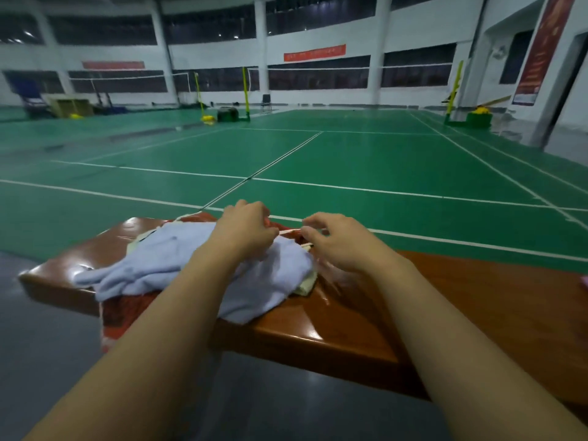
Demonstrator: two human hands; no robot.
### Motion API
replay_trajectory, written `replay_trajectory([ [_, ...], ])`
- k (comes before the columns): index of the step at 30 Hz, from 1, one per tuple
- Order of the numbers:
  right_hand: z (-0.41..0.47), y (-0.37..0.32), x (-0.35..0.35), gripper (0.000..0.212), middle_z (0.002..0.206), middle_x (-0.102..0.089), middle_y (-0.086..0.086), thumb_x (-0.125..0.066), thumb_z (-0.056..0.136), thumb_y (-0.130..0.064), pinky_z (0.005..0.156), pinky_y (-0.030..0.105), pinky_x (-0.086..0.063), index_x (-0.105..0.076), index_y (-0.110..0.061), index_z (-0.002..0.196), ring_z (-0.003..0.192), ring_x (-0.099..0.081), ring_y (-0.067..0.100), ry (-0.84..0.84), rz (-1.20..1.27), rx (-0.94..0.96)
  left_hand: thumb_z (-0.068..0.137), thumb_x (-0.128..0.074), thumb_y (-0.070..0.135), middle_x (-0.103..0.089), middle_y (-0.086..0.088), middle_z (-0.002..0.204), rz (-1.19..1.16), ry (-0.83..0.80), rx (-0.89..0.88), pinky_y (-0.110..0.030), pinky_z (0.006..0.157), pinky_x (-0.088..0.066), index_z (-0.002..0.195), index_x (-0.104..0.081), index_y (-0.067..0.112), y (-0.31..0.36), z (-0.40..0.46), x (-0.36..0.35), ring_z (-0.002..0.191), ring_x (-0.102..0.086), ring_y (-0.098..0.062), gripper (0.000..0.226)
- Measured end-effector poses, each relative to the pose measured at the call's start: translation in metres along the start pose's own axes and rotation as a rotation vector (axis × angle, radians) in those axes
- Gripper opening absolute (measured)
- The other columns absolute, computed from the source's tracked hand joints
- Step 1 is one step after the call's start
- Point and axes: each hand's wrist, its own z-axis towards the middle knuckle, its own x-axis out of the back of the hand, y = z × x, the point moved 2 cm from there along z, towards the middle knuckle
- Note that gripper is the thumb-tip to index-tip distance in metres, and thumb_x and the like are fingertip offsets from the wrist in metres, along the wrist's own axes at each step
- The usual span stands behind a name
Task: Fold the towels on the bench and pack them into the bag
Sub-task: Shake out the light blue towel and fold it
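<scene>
Setting: green badminton court [366, 160]; red wall banners [314, 52], writing unreadable.
Table [477, 297]: glossy brown.
Towel [191, 265]: pale blue, crumpled over red bag [127, 310].
My left hand [246, 229], right hand [342, 241]: fingers pinching white drawstring [290, 231].

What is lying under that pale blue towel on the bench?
Under the pale blue towel, a red cloth and a cream fabric edge stick out on the bench. The rest is covered.

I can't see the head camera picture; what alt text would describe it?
A person's left hand and right hand pinch a thin white cord stretched between them, above a crumpled pale blue towel lying on red fabric on a glossy brown wooden bench. Beyond lies a green badminton court with white lines.
</scene>
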Motion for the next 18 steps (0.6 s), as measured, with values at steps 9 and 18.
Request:
replay_trajectory([
  [9, 0.005, -0.009, -0.034, 0.028, 0.096, -0.072, 0.005, -0.069, 0.090, -0.040, 0.078, 0.040, -0.053, -0.073, -0.016, 0.105, 0.089, -0.067, 0.024, -0.035, 0.136, -0.074, 0.088, -0.072, 0.042, -0.070, 0.001, 0.084, -0.016, -0.005, -0.058, -0.039, 0.089, -0.051, 0.095, -0.071, 0.031, -0.027, -0.002, 0.009, 0.092, -0.066, -0.027, 0.013],
  [18, -0.003, 0.000, -0.005, 0.022, 0.101, -0.073, 0.014, -0.067, 0.097, -0.033, 0.085, 0.041, -0.058, -0.068, -0.011, 0.100, 0.087, -0.067, 0.020, 0.032, 0.692, -0.066, 0.091, -0.072, 0.037, -0.062, 0.007, 0.079, -0.218, 0.106, -0.276, -0.027, 0.062, -0.037, 0.091, -0.071, 0.023, 0.013, -0.006, 0.040, 0.073, -0.056, -0.012, 0.014],
])
